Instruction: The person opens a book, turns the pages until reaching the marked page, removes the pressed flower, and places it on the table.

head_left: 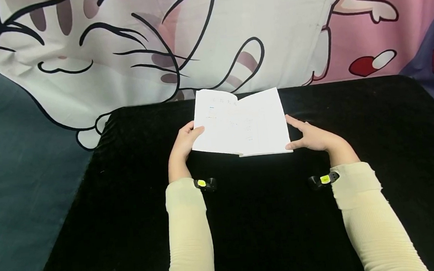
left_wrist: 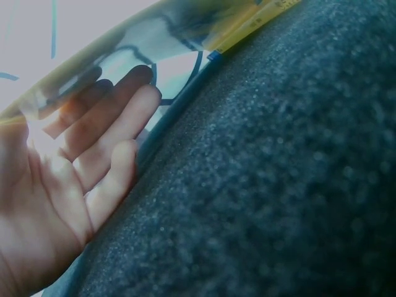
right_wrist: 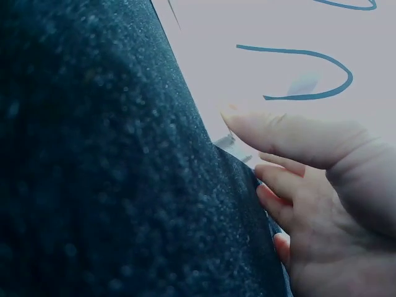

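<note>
An open book point(head_left: 262, 123) with white, sparsely printed pages lies spread between my hands near the far edge of the black-covered table. My left hand point(head_left: 185, 141) grips its left side, thumb on the page. From below, the left wrist view shows that hand point(left_wrist: 86, 173) with its fingers stretched along the glossy yellowish cover point(left_wrist: 238, 25). At the right side, my right hand point(head_left: 312, 137) holds the book's edge, thumb at the lower corner and index finger higher up. In the right wrist view, this hand point(right_wrist: 328, 204) has its thumb above the other fingers; the page is washed out there.
Black cloth point(head_left: 263, 226) covers the table. Behind it hangs a curtain point(head_left: 289, 30) printed with a cartoon cat. Small black wrist cameras point(head_left: 206, 184) sit at both cream sleeves point(head_left: 188, 232).
</note>
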Motion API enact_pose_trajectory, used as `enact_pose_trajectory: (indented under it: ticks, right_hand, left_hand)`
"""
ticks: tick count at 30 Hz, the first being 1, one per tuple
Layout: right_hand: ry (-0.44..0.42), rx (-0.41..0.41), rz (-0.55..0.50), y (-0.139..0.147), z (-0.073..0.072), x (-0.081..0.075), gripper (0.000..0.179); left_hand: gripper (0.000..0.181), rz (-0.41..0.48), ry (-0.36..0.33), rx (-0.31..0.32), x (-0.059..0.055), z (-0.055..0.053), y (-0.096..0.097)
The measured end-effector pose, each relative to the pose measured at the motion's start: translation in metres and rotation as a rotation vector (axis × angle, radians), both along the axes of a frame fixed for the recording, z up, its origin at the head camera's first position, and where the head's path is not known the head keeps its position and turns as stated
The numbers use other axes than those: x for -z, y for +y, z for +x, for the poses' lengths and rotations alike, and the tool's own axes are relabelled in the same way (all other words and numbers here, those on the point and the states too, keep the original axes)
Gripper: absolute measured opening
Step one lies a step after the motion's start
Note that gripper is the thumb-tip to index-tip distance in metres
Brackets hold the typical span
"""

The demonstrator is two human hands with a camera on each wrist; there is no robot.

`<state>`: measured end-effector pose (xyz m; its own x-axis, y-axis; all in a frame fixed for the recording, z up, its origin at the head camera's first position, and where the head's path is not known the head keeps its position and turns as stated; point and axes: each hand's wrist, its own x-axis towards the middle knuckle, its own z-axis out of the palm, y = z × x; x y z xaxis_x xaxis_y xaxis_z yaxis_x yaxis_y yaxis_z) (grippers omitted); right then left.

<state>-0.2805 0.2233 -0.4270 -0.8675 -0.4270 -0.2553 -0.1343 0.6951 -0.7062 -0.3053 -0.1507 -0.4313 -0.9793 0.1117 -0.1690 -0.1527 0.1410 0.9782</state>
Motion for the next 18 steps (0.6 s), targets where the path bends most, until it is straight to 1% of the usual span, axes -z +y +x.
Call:
enact_pose_trajectory:
  ticks: [2, 4, 7, 9, 11, 14, 16, 18]
  right_hand:
    - [0.012, -0.017, -0.022, 0.000, 0.000, 0.000, 0.096]
    - [0.014, -0.017, -0.045, -0.002, 0.000, -0.002, 0.093]
    - [-0.006, 0.011, -0.070, -0.009, 0.003, -0.009, 0.090]
    - [-0.011, -0.001, -0.127, -0.018, 0.005, -0.015, 0.087]
    - [-0.009, -0.054, -0.203, -0.030, 0.008, -0.019, 0.080]
    - [0.001, -0.155, -0.260, -0.052, 0.011, -0.022, 0.074]
    - [0.005, -0.196, -0.229, -0.066, 0.015, -0.022, 0.079]
    - [0.020, -0.221, -0.173, -0.078, 0.019, -0.022, 0.087]
  left_hand:
    - [0.031, 0.001, 0.000, 0.000, 0.000, 0.000, 0.000]
    - [0.032, 0.005, 0.001, 0.002, -0.001, 0.001, 0.000]
    - [0.032, 0.005, 0.002, 0.003, -0.001, 0.001, 0.000]
    - [0.031, 0.003, 0.002, 0.004, -0.001, 0.001, 0.000]
    - [0.030, -0.001, 0.003, 0.002, -0.001, 0.000, 0.000]
    - [0.029, -0.012, 0.006, 0.004, -0.001, 0.000, 0.000]
    - [0.029, -0.019, 0.007, 0.004, 0.000, -0.001, 0.000]
    - [0.030, -0.022, 0.007, 0.003, 0.000, -0.001, 0.000]
